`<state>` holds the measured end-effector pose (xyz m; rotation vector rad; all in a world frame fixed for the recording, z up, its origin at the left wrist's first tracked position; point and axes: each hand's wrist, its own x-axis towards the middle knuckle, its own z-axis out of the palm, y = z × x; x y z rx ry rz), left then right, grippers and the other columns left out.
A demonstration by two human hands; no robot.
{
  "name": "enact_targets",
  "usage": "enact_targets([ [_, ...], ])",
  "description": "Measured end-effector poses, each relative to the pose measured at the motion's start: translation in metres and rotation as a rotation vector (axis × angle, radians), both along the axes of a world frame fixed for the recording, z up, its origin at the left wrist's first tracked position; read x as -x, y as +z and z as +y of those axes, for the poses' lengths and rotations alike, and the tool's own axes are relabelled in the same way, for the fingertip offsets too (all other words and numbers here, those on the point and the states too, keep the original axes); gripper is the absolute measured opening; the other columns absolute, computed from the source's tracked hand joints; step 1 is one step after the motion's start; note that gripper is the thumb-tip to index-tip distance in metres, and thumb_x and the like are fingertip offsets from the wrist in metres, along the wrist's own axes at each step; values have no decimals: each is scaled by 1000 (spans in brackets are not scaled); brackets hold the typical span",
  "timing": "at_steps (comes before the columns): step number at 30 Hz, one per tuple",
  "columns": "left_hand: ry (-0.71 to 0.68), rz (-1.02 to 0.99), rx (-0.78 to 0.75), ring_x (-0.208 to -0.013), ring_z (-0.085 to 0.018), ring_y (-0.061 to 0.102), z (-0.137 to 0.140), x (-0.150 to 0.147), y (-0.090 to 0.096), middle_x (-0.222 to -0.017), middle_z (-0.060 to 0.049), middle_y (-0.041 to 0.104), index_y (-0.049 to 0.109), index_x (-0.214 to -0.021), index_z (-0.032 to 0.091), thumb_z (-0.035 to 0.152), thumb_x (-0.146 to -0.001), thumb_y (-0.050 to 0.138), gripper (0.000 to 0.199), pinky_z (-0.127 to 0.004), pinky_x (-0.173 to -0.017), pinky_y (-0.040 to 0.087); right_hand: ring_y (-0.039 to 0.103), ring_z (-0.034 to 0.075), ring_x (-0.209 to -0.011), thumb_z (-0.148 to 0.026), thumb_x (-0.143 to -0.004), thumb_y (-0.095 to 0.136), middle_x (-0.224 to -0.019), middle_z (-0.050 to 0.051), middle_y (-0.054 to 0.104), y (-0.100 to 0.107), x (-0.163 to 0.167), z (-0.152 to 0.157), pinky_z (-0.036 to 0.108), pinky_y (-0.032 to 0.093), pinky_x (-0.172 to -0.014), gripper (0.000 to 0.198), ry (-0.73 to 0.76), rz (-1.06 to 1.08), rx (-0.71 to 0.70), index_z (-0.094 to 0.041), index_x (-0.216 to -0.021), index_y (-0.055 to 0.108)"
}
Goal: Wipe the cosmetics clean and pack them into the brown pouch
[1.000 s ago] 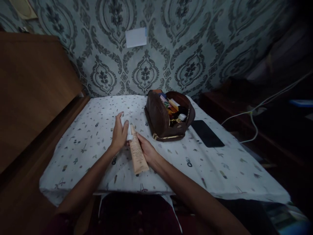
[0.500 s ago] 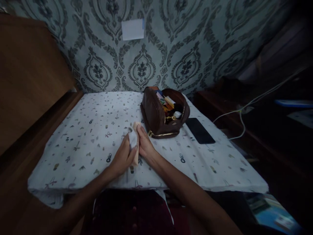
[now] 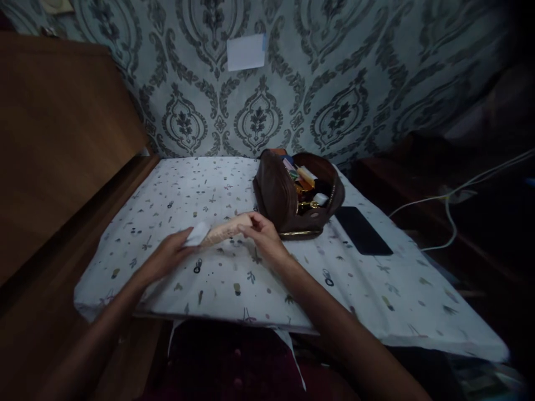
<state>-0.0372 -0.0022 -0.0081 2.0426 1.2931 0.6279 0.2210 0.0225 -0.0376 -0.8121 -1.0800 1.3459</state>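
A long, flattish beige tube (image 3: 225, 230) with faint printing is held slantwise above the tablecloth, just in front of the brown bag. My right hand (image 3: 263, 234) pinches its far right end between thumb and fingers. At the lower left end, my left hand (image 3: 173, 253) grips a soft-looking white piece (image 3: 198, 234) that touches the tube; whether it is a cloth or a cap I cannot tell. The brown bag (image 3: 276, 192) stands unzipped beside my right hand, with several small items inside, among them an orange one and a white one.
A black phone-like slab (image 3: 363, 231) lies on the patterned tablecloth (image 3: 200, 189), right of the bag. White cables (image 3: 449, 220) hang beyond the table's right edge. A wooden cabinet (image 3: 62, 139) stands at left, and patterned wallpaper with a pale paper (image 3: 246, 53) rises behind.
The beige tube has turned from nearly upright between both hands to a slant. My left hand has moved left with the white piece to the tube's end. The view has shifted slightly.
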Motion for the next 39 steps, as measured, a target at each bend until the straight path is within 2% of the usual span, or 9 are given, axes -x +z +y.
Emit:
enact_targets([
  [4,97,464,-316,-98,-28,62,3,25,4,-111,-9,68,57,-129,24,34,-98,40,36,-40,-81,53,54,14,-69,-22,-67,78,-76,-4,62,-19,-6,-9,25,41,-64,28,111,-383,-80,-22,-93,68],
  [8,105,663,-486,-122,-36,52,-16,-12,-16,-131,-20,59,52,-133,13,42,-99,41,46,-48,-93,50,54,15,-72,-16,-70,71,-82,-1,62,-34,-3,-19,28,42,-68,28,59,-588,-219,-23,-97,67],
  [13,5,634,-485,-130,-35,48,-41,-82,-31,-141,-21,55,39,-148,10,33,-102,35,51,-49,-100,42,55,18,-76,-13,-71,63,-82,1,60,-36,-4,-21,29,42,-70,16,70,-764,-394,-21,-84,60],
  [16,-17,649,-503,-130,-33,49,-41,-97,-31,-139,-21,56,38,-149,9,29,-103,32,50,-45,-98,42,54,19,-73,-14,-69,63,-78,1,58,-37,-6,-20,29,42,-68,14,36,-823,-398,-21,-78,54],
  [19,4,706,-522,-127,-34,51,-34,-78,-29,-134,-21,61,44,-145,9,29,-103,32,48,-47,-95,43,54,19,-73,-18,-70,68,-78,1,58,-37,-7,-20,29,42,-68,16,34,-846,-375,-21,-80,55],
  [25,176,706,-459,-130,-35,49,-27,2,-33,-133,-19,63,55,-135,15,28,-101,36,41,-54,-100,40,59,21,-85,-26,-79,70,-94,4,62,-35,-8,-21,33,47,-76,24,109,-807,-399,-22,-101,62],
  [29,203,627,-414,-138,-33,44,-30,15,-42,-138,-17,60,52,-136,14,29,-102,34,42,-53,-105,38,56,28,-103,-36,-80,73,-108,11,60,-35,-11,-18,42,47,-89,27,42,-895,-461,-20,-101,66],
  [35,0,371,-414,-136,-31,49,-28,-48,-36,-139,-10,61,54,-134,25,36,-101,37,39,-54,-116,27,55,27,-92,-33,-83,71,-92,8,61,-40,-11,-17,39,46,-80,17,85,-960,-539,-20,-91,64],
  [39,-96,439,-387,-112,-32,62,-19,-75,-19,-114,-12,70,61,-119,24,43,-101,35,37,-55,-112,34,53,26,-85,-31,-86,66,-86,9,59,-39,-9,-20,38,44,-74,15,56,-981,-601,-19,-83,59],
])
